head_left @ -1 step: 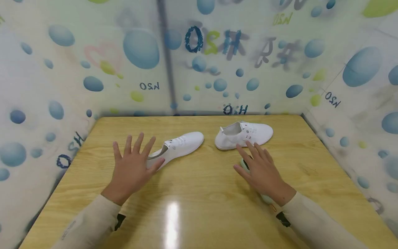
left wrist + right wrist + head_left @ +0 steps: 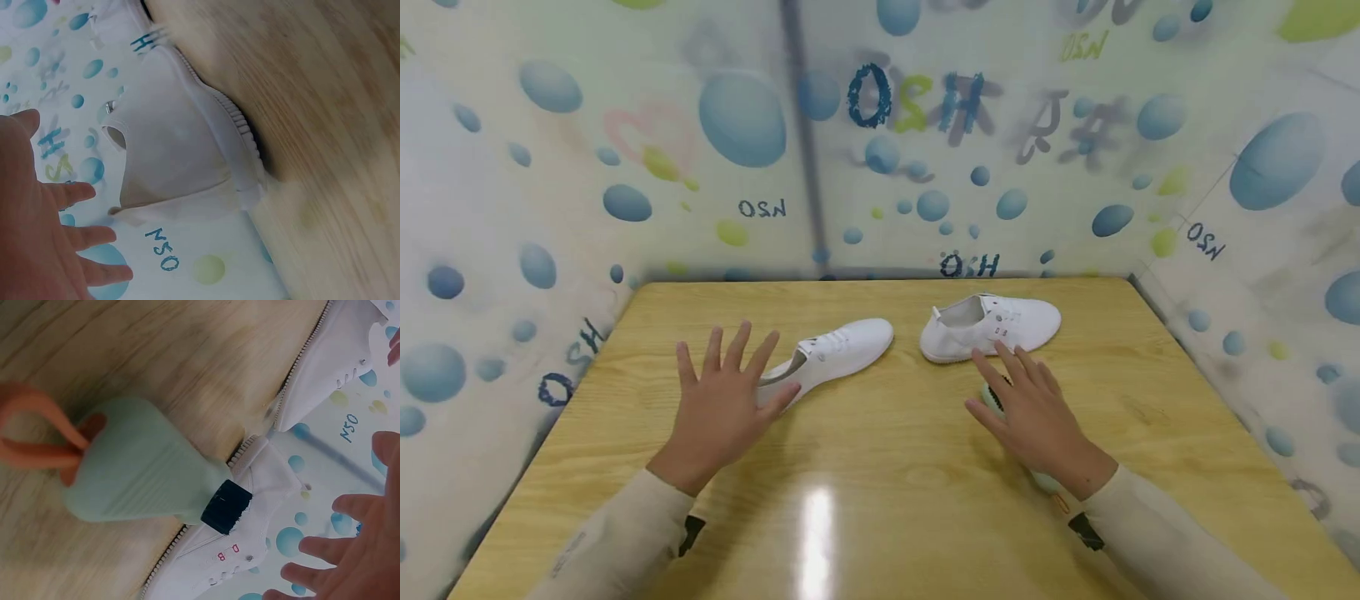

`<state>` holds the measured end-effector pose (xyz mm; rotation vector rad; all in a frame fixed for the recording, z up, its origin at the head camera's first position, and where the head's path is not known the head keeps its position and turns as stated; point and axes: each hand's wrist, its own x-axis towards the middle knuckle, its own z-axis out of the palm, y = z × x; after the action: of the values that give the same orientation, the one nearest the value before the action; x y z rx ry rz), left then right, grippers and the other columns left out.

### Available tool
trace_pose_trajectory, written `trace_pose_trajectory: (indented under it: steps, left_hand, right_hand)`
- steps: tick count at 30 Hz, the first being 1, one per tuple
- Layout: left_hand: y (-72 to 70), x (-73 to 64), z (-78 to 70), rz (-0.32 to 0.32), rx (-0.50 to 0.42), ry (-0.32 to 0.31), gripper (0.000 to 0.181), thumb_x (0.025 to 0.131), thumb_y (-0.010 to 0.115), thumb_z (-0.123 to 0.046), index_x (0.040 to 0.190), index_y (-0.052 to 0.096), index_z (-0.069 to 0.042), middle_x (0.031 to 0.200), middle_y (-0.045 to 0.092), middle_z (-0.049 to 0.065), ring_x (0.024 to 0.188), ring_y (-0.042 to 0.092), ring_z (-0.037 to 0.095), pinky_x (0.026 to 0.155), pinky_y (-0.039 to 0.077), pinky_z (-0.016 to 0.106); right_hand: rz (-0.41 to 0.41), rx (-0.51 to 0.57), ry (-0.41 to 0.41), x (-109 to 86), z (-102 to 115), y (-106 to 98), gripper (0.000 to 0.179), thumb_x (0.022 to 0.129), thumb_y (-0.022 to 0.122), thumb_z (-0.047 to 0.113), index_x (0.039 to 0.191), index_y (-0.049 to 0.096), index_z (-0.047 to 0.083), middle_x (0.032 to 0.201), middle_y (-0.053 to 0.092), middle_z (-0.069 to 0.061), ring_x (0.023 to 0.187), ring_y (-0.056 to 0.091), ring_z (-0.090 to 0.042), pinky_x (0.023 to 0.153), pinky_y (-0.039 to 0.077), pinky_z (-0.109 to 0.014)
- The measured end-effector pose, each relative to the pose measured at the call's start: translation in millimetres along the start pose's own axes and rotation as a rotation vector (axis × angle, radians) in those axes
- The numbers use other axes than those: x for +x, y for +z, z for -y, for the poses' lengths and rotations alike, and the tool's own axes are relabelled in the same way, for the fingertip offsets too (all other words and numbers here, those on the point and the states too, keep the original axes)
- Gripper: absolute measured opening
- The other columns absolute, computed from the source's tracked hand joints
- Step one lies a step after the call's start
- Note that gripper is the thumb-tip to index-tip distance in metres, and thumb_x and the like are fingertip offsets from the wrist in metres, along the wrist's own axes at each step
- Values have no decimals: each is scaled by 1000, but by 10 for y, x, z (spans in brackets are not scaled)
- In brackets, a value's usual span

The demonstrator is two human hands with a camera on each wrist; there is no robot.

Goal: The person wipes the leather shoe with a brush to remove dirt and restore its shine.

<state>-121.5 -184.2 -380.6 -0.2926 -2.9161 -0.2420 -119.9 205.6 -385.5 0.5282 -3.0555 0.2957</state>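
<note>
My left hand (image 2: 718, 421) is held with fingers spread and straight, overlapping the heel end of a white lace-up shoe (image 2: 850, 348). The left wrist view shows the heel of that shoe (image 2: 178, 137) beside my fingers, with nothing in them. On the right, a second white shoe (image 2: 1026, 323) sits with its toe pointing right. My right hand (image 2: 1039, 425), fingers extended, is in front of it and holds nothing. Partly hidden under that hand is a pale green brush (image 2: 144, 465) with dark bristles (image 2: 226, 506) and an orange hanging loop (image 2: 37, 409), lying on the table.
The wooden table (image 2: 895, 517) reaches back to a wall (image 2: 865, 183) printed with blue and green drops. Side walls stand close along its left and right edges. A bright light reflection falls on the table's front middle.
</note>
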Motion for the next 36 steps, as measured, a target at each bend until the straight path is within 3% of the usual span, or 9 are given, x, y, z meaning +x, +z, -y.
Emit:
trace_pose_trajectory:
  steps: [6,12,15,19,23,28,36]
  left_hand:
    - [-33,6,-32,-39,6,27,76,94,50,-66,155,36,-23,159,33,21,146,23,52,111,2,77]
    - [-79,21,-167,-53,16,59,74,94,52,-64,155,37,-24,158,35,18,147,26,46,113,6,74]
    - [-67,37,-246,-55,4,67,71,94,55,-62,152,42,-24,156,40,16,143,35,41,111,20,68]
    - [-33,70,-392,-96,-27,117,61,94,63,-53,143,53,-19,140,55,14,124,54,37,94,41,57]
    - [58,145,-556,-110,-89,225,46,96,66,-40,133,60,-15,122,65,11,108,64,33,86,52,51]
    - [184,405,-764,14,-173,301,40,100,61,-32,137,56,-17,119,64,6,105,65,25,87,54,45]
    - [371,1002,-1209,253,-207,296,55,103,55,-36,153,36,-24,142,51,12,118,60,28,93,53,41]
  right_hand:
    - [-17,13,-27,-52,15,-26,68,103,45,54,159,28,20,164,22,-21,149,21,-46,115,20,-65]
    - [-9,31,-28,-102,11,-47,70,101,47,56,159,27,22,164,22,-19,149,20,-45,114,22,-66]
    - [2,59,-14,-137,-24,-52,68,101,50,54,157,33,19,158,31,-21,144,30,-45,110,30,-66]
    - [-4,88,33,-178,-137,-87,56,98,61,46,140,53,10,129,56,-19,112,56,-34,87,50,-53]
    - [91,119,111,-185,-240,-113,36,95,66,41,107,60,7,93,60,-9,72,53,-18,59,45,-34]
    - [261,129,140,-154,-314,-37,38,94,66,44,81,53,11,68,49,-2,57,42,-14,53,34,-29]
    - [336,109,179,-147,-415,104,40,91,69,45,82,54,9,71,53,-1,63,47,-16,56,37,-31]
